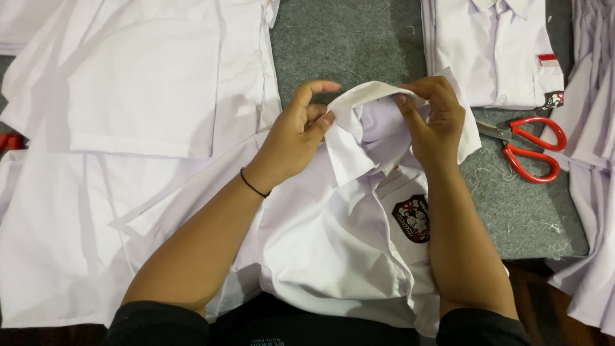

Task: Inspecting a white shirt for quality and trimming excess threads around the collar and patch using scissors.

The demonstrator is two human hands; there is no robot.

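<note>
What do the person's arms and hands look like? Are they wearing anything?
Both forearms are bare, with black sleeves pushed up near the elbows. The left hand has a thin black band around its wrist. The right hand wears nothing: no gloves, rings or watch visible.

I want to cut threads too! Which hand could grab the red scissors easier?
Probably the right hand. The red scissors lie just beside it on the grey mat, while the left hand pinches the shirt collar farther away.
</note>
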